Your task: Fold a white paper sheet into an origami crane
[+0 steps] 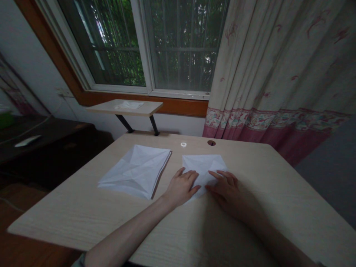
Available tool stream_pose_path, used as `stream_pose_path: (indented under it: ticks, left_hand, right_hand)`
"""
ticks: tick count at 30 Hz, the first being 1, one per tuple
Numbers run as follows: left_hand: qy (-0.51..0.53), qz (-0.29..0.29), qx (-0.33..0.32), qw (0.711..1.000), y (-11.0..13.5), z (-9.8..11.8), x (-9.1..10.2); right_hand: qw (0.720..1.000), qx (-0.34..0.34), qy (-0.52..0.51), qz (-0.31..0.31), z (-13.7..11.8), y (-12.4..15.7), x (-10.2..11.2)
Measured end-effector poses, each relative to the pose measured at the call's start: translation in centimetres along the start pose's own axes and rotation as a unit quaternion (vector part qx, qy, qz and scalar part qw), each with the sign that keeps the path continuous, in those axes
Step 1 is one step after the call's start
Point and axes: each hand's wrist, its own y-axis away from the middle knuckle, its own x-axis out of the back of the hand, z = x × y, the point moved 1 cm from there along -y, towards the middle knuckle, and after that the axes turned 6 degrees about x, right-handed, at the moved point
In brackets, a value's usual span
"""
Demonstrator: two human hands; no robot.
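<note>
A thin white sheet (204, 162), paper or cloth, lies on the wooden table under both of my hands. My left hand (182, 185) rests on its left part, fingers spread and pointing right. On the right side, my right hand (224, 187) touches the sheet with its fingers apart. Its thumb is close to my left thumb near the lower edge. Parts of the sheet are hidden beneath the fingers. To the left is a stack of creased white sheets (136, 167), apart from my hands.
The light wood tabletop (111, 211) has a round cable hole (211, 142) and a small white ring (183, 144) at the back. A raised shelf (150, 107) on black legs stands at the back left, with a white piece (130, 105) on it. Curtains (264, 81) hang behind.
</note>
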Motion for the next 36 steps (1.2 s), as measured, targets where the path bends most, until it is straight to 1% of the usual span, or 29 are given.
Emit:
stream_pose_path:
  ticks: [3, 7, 9, 14, 19, 23, 28, 33, 36]
  left_hand:
    - [-0.006, 0.001, 0.007, 1.0, -0.2, 0.1, 0.3]
    - [-0.017, -0.002, 0.012, 1.0, -0.3, 0.2, 0.6]
    - [-0.02, -0.004, 0.01, 1.0, -0.3, 0.3, 0.8]
    - [-0.017, 0.001, -0.012, 1.0, -0.3, 0.3, 0.8]
    - [-0.028, 0.012, -0.047, 0.998, -0.2, -0.1, 0.1]
    - [-0.004, 0.001, -0.07, 0.998, -0.2, -0.1, -0.2]
    - [0.021, -0.015, -0.096, 0.995, 0.0, -0.1, -0.1]
    - [0.017, -0.028, -0.098, 0.995, 0.0, -0.1, -0.2]
    - [0.011, -0.035, -0.095, 0.995, 0.0, -0.2, -0.4]
  right_hand:
    - [1.0, -0.013, 0.014, 0.005, 0.3, 0.0, -0.2]
    - [0.999, -0.015, 0.013, 0.034, 0.6, 0.0, -0.4]
    - [0.999, -0.018, 0.007, 0.039, 0.7, 0.0, -0.5]
    - [0.999, -0.032, -0.016, 0.025, 0.8, 0.2, -0.6]
    - [0.999, -0.026, -0.036, 0.022, 1.1, 0.3, -0.7]
    - [0.998, -0.026, -0.047, 0.023, 1.2, 0.3, -0.8]
    - [0.998, -0.027, -0.059, 0.018, 1.4, 0.4, -1.0]
    - [0.998, -0.031, -0.048, 0.008, 1.5, 0.5, -1.1]
    - [0.998, -0.029, -0.047, 0.02, 1.6, 0.5, -1.0]
